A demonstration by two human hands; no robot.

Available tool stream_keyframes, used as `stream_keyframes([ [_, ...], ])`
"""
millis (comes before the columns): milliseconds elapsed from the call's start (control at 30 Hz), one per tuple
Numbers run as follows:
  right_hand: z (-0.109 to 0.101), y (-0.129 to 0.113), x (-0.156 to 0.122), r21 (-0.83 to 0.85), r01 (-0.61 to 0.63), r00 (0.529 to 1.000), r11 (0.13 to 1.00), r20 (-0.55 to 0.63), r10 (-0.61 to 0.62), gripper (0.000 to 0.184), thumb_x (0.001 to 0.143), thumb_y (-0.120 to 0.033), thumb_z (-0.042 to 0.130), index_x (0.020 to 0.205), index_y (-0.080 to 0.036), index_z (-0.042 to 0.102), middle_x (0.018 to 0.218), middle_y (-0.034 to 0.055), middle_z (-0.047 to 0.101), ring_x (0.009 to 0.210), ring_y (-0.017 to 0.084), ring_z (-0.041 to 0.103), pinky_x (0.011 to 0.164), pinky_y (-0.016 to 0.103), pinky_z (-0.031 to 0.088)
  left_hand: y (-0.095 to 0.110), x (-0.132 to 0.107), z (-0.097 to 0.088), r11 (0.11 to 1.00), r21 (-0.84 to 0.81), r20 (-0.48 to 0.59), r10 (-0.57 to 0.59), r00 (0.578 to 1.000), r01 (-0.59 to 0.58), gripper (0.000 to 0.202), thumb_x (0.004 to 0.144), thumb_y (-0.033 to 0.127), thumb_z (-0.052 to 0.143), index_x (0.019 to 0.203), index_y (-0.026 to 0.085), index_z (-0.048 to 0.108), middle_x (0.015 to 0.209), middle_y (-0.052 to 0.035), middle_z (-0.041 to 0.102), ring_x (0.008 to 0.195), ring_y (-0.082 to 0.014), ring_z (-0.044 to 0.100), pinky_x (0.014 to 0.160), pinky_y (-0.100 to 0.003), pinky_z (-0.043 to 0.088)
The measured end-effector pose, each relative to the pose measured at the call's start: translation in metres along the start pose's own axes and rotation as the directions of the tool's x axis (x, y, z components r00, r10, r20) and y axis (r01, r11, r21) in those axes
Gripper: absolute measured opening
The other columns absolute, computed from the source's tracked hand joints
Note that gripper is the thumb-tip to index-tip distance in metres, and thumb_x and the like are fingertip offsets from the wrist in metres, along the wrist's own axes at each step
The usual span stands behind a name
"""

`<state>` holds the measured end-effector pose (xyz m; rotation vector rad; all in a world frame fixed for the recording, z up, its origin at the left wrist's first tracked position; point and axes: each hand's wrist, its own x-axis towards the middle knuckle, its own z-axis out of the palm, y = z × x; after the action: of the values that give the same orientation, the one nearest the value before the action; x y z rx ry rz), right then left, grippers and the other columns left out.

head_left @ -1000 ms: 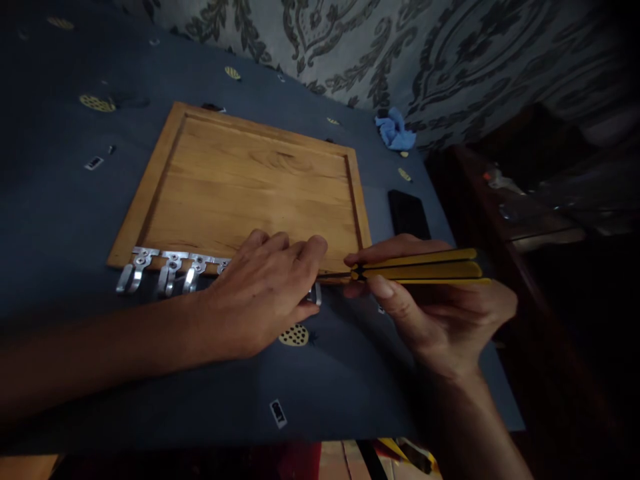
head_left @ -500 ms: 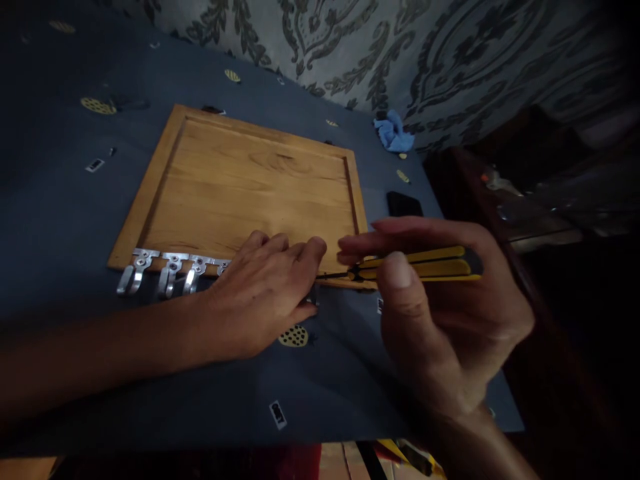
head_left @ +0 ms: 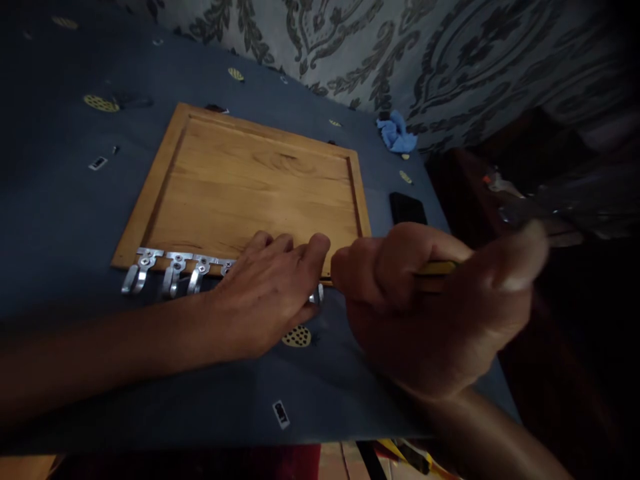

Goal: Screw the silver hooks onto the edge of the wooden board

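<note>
A shallow wooden panel (head_left: 250, 177) with a raised frame lies flat on the dark blue cloth. Along its near edge runs a metal hook rail (head_left: 179, 260) with several silver hooks and cross-head screws. My left hand (head_left: 270, 287) is closed over the middle of this rail and the panel's edge, hiding part of both. Wrapped round a screwdriver (head_left: 436, 269) with a yellow and black handle is my right hand (head_left: 425, 313), thumb raised. The screwdriver's dark shaft points left at the panel's near edge beside my left fingers; its tip is hidden.
A crumpled blue cloth (head_left: 397, 133) lies at the back right, with a black flat object (head_left: 407, 209) nearer. Patterned wallpaper (head_left: 345, 47) rises behind the table. Dark furniture (head_left: 465, 180) with clear plastic stands to the right.
My right hand has turned and closed from a loose, spread hold into a full grip round the screwdriver handle. My left hand and the panel stay in place.
</note>
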<state>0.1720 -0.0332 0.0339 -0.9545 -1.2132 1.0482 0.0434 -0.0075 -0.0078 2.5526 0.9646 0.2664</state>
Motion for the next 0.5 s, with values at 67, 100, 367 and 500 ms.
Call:
stream_keyframes([
  [67,-0.004,-0.004,0.002,-0.012,-0.053,0.998,0.999,0.039,0.053,0.076,0.094,-0.070,0.051,0.043,-0.019,0.027,0.039,-0.0047,0.021,0.035,0.007,0.022,0.039,0.030,0.023,0.001,0.000,0.000,1.000,0.008,0.001,0.002,1.000,-0.002,0.045,0.091,0.031,0.070,0.125,0.015,0.047,0.107,-0.0104,0.070,0.103,-0.0323,0.063,0.089,-0.046,0.044],
  [100,-0.006,-0.006,0.003,-0.024,-0.064,0.995,0.998,0.071,0.066,0.076,0.093,-0.070,0.053,0.042,-0.020,0.026,0.038,-0.0045,0.022,0.034,0.008,0.022,0.038,0.031,0.023,0.002,0.000,0.000,1.000,0.010,-0.004,0.003,1.000,-0.003,0.044,0.090,0.031,0.070,0.125,0.015,0.047,0.106,-0.0103,0.070,0.103,-0.0322,0.063,0.089,-0.046,0.044],
  [367,-0.019,-0.009,0.012,-0.057,-0.049,0.968,0.997,0.243,0.062,0.072,0.091,-0.063,0.060,0.041,-0.020,0.031,0.036,-0.0041,0.026,0.032,0.008,0.028,0.036,0.031,0.024,0.000,0.000,0.000,1.000,0.018,-0.007,0.009,1.000,-0.009,0.040,0.092,0.029,0.068,0.123,0.016,0.046,0.105,-0.0097,0.071,0.103,-0.0311,0.064,0.089,-0.045,0.046],
  [500,-0.018,-0.008,0.011,-0.054,-0.054,0.967,0.997,0.247,0.066,0.070,0.092,-0.059,0.061,0.043,-0.020,0.032,0.037,-0.0037,0.030,0.034,0.008,0.030,0.039,0.031,0.026,0.000,0.001,0.000,0.999,0.034,-0.021,0.015,1.000,-0.015,0.044,0.092,0.033,0.069,0.125,0.015,0.045,0.104,-0.0096,0.071,0.104,-0.0316,0.064,0.088,-0.045,0.045],
])
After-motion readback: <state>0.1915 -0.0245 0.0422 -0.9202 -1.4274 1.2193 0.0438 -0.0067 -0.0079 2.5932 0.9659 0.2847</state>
